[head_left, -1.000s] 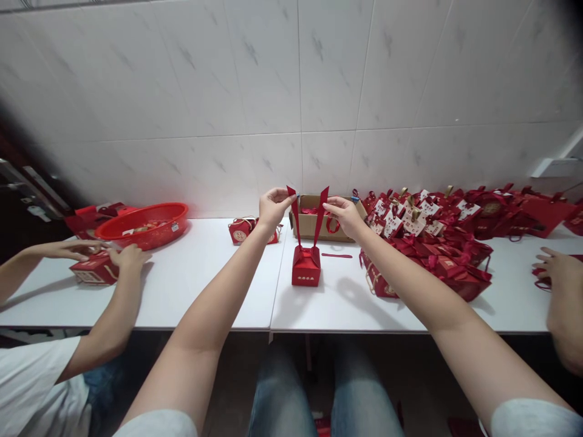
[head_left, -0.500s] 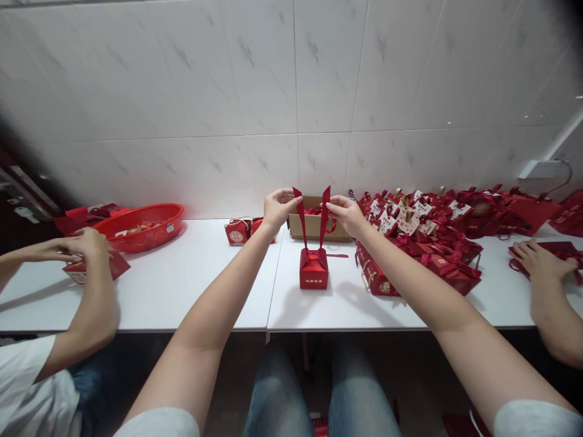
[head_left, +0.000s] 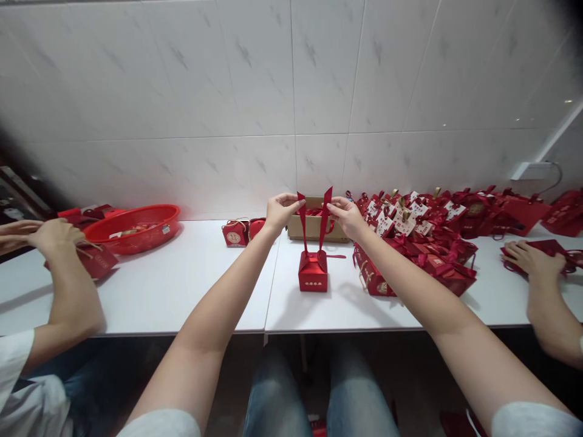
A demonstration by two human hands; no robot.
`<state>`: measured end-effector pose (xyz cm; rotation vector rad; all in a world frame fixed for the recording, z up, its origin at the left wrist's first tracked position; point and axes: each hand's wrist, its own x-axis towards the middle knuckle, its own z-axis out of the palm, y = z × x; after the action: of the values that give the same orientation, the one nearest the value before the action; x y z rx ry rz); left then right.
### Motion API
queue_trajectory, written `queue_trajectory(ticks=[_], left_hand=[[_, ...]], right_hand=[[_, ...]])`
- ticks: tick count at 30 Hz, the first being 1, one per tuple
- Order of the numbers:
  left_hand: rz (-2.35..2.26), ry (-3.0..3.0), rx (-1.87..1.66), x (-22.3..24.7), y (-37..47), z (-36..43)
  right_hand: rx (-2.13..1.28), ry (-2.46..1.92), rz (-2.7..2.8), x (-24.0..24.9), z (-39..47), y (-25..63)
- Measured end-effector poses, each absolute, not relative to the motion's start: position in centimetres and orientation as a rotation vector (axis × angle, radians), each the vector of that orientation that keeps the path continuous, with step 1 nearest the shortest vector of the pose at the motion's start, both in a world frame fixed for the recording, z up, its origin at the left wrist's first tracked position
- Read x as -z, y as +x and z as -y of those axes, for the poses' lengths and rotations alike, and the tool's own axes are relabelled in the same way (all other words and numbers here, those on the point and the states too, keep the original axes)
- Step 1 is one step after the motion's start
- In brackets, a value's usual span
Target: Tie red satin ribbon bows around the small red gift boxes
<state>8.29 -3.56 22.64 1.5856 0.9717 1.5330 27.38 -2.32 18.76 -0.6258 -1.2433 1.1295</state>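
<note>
With the small red box [head_left: 313, 274] taken as the dial's centre, the left-hand ribbon tail [head_left: 302, 220] is pinched at eleven o'clock by the left hand [head_left: 279, 213], thumb against fingertips. The box sits upright on the table, its top apparently folded together. The right-hand ribbon tail [head_left: 325, 217] is pinched likewise at one o'clock by the right hand [head_left: 348, 215]. Both tails are drawn up tall; no bow is seen, so tying is judged undone.

On the white table [head_left: 155, 291], a co-worker's hands [head_left: 59, 237] are seen at nine o'clock, then a red basin [head_left: 146, 243] between nine and ten, and red gift boxes [head_left: 235, 235] at ten. A cardboard carton [head_left: 296, 232] stands at twelve, a red strip [head_left: 337, 257] lies near two, and decorated boxes [head_left: 423, 255] are massed between two and three. Another co-worker's hand [head_left: 528, 258] is seen at three. Behind, marbled wall tiles [head_left: 255, 73] are fitted.
</note>
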Motion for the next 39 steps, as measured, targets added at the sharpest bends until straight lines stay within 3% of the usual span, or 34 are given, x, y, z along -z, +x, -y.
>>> queue_trajectory(ticks=[13, 23, 28, 32, 39], left_hand=[[-0.956, 1.743, -1.381, -23.5, 9.0, 3.0], [-1.076, 2.42, -1.439, -22.1, 9.9, 3.2], [-0.934, 2.095, -1.473, -20.3, 10.3, 3.9], [-0.89, 1.808, -1.118, -19.3, 10.0, 3.6], [-0.929, 1.55, -1.07, -18.6, 9.0, 2.7]], right_hand=[[-1.187, -0.633, 1.46, -19.0, 1.8, 25.5], [-1.502, -0.644, 1.209, -19.9, 3.9, 25.0], [-1.453, -0.625, 1.215, -19.3, 2.8, 25.7], [-1.211, -0.655, 1.579, -19.3, 2.6, 27.2], [-0.166, -0.675, 2.294, -18.4, 2.8, 28.5]])
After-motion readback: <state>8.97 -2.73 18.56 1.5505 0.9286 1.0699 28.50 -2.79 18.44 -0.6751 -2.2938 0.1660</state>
